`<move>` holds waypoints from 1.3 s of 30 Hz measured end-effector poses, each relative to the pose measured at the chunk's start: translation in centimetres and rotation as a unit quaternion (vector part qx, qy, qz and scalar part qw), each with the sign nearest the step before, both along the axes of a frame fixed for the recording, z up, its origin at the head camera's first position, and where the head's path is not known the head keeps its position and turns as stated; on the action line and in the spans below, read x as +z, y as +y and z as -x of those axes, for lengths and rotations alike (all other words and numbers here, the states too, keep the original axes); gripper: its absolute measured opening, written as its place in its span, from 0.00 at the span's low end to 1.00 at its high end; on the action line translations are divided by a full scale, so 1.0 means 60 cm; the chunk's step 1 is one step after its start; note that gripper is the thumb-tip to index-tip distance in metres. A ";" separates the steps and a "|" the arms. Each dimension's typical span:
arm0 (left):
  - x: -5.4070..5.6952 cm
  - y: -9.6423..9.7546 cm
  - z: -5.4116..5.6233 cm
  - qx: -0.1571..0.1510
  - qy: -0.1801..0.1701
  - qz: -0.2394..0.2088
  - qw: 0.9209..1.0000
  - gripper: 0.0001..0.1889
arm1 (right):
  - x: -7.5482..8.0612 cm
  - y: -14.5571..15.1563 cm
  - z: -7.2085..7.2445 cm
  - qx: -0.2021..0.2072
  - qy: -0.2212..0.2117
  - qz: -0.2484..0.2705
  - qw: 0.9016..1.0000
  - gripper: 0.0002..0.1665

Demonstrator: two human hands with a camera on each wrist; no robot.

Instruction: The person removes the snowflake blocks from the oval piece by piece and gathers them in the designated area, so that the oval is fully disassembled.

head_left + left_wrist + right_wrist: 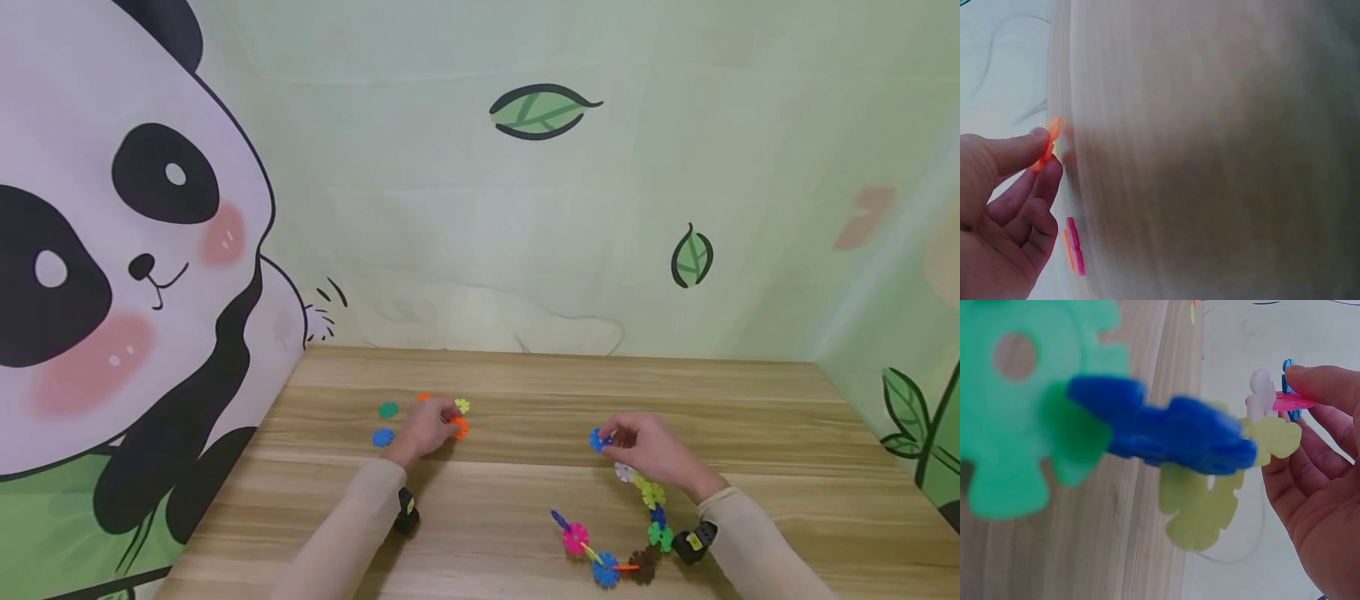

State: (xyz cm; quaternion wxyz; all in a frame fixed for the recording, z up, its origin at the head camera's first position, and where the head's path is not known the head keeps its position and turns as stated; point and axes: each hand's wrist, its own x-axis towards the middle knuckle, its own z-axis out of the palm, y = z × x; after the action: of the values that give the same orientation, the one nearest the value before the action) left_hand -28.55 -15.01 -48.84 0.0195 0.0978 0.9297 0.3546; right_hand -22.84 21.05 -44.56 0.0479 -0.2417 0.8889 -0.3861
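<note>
Nearest on the table (517, 479), the chain (606, 570) of slotted flower pieces lies in a loose curve: its purple end (558, 520) is free, its near stretch includes a brown piece (642, 568), and its right side runs past a green piece (660, 536) up to the right hand (654, 450). That hand's thumb and fingers pinch the blue end piece (597, 440), which meets a pink piece (1291, 401) beside a white piece (1262, 394).

To the left, well apart, the left hand (427, 427) pinches an orange piece (461, 428) between thumb and fingertip, its other fingers bent.

The step in hand appears to be choosing a piece with one hand while the other holds the chain's end. Joining the two would call for bringing the hands together, turning slot to slot crosswise, and pushing with a firm pinch.

The hands have room to meet over the middle of the table. The black camera (693, 542) on the right wrist sits close to the green piece and could snag the chain.

Around the left hand lie a blue disc (383, 437), a green disc (388, 409) and a yellow disc (462, 406). Past them runs the back edge (562, 357), with the wall (420, 208) behind limiting reach that way.
</note>
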 end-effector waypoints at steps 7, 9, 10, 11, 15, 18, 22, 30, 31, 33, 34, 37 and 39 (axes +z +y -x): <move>0.010 0.004 0.000 -0.003 0.003 0.035 0.999 0.04 | 0.000 0.001 0.000 0.000 0.003 0.000 1.000 0.06; 0.010 0.004 0.001 -0.003 0.000 0.046 0.999 0.05 | 0.000 0.001 0.000 0.001 0.001 0.000 1.000 0.06; 0.010 0.003 0.001 -0.004 -0.001 0.051 0.999 0.05 | 0.000 0.001 0.000 0.001 0.000 0.000 1.000 0.06; 0.010 0.002 0.002 -0.006 -0.002 0.056 0.998 0.05 | 0.000 0.001 0.000 0.002 0.000 0.000 1.000 0.06; 0.011 0.001 0.002 -0.008 -0.005 0.063 0.998 0.06 | -0.002 0.001 0.000 0.003 0.003 0.002 1.000 0.06; 0.012 0.001 0.001 -0.012 0.001 0.068 0.998 0.06 | -0.005 0.001 0.001 0.005 0.004 0.004 1.000 0.05; 0.012 0.002 0.001 -0.014 0.007 0.071 0.997 0.06 | -0.004 0.001 0.001 0.006 -0.003 0.007 1.000 0.05; 0.010 0.001 0.003 -0.002 0.004 0.075 0.997 0.05 | 0.001 0.000 -0.001 0.005 -0.001 0.007 1.000 0.06; 0.010 0.000 0.003 -0.003 0.005 0.075 0.997 0.05 | 0.001 0.000 -0.001 0.003 -0.001 0.007 1.000 0.06; 0.010 0.000 0.002 -0.006 0.007 0.075 0.997 0.05 | 0.002 0.000 -0.002 0.002 0.002 0.007 1.000 0.06; 0.010 0.000 0.002 -0.006 0.008 0.076 0.997 0.05 | 0.001 0.000 -0.002 0.001 0.003 0.007 1.000 0.06; 0.011 0.000 0.001 -0.006 0.011 0.082 0.997 0.05 | 0.001 0.000 -0.002 -0.004 0.003 0.008 1.000 0.06; 0.013 0.002 0.000 -0.002 0.013 0.090 0.996 0.05 | 0.000 0.000 -0.001 -0.008 0.001 0.007 1.000 0.06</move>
State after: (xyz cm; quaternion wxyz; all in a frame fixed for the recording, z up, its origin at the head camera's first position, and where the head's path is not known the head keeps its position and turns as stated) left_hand -28.52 -14.91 -48.04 0.0171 0.1022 0.9578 0.2682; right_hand -22.78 21.05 -44.56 0.0424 -0.2357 0.8880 -0.3925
